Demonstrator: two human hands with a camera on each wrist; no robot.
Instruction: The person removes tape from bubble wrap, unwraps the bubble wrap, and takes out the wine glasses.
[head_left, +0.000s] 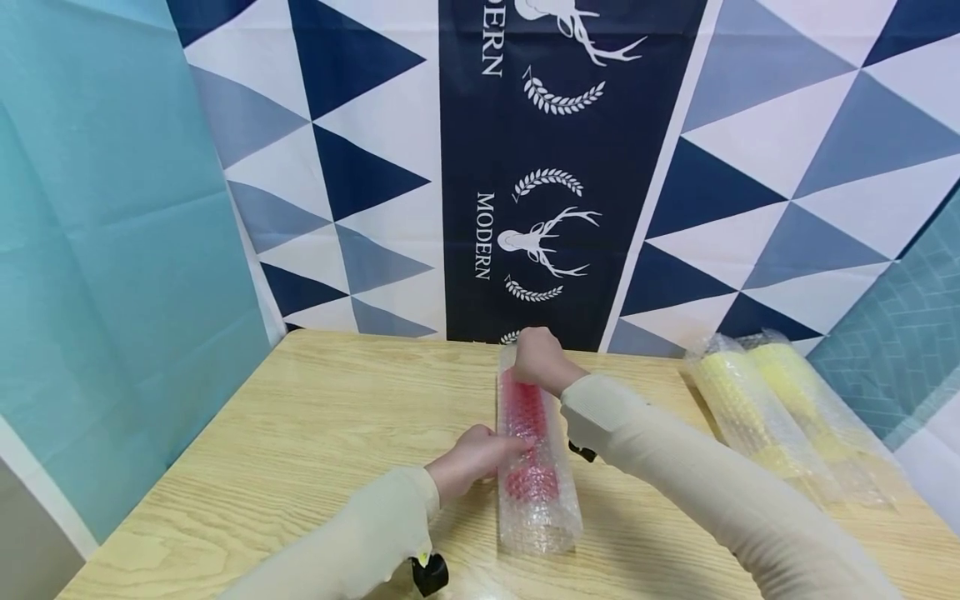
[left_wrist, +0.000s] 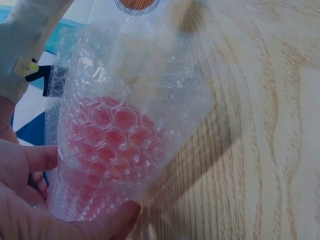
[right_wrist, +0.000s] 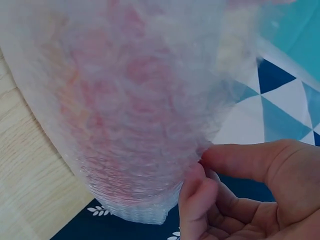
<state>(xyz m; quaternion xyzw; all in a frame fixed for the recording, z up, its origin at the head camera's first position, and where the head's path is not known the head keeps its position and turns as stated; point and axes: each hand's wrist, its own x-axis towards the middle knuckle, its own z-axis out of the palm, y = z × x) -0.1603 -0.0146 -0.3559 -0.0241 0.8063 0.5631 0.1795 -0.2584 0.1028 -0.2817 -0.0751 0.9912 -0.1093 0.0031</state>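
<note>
A red object rolled in clear bubble wrap (head_left: 532, 483) lies lengthwise on the table, pointing away from me. My left hand (head_left: 471, 460) grips its near side from the left. In the left wrist view the left thumb and fingers (left_wrist: 40, 170) curl about the bundle, and red shows through the bubbles. At the far end my right hand (head_left: 542, 358) pinches an edge of the wrap between thumb and finger, seen closely in the right wrist view (right_wrist: 240, 185). The layers blur the red object's exact kind.
Two yellow objects in bubble wrap (head_left: 731, 400) (head_left: 787, 383) lie side by side at the table's right. A patterned cloth (head_left: 375, 183) hangs behind the wooden table (head_left: 322, 417), and a teal cloth (head_left: 112, 208) hangs at the left.
</note>
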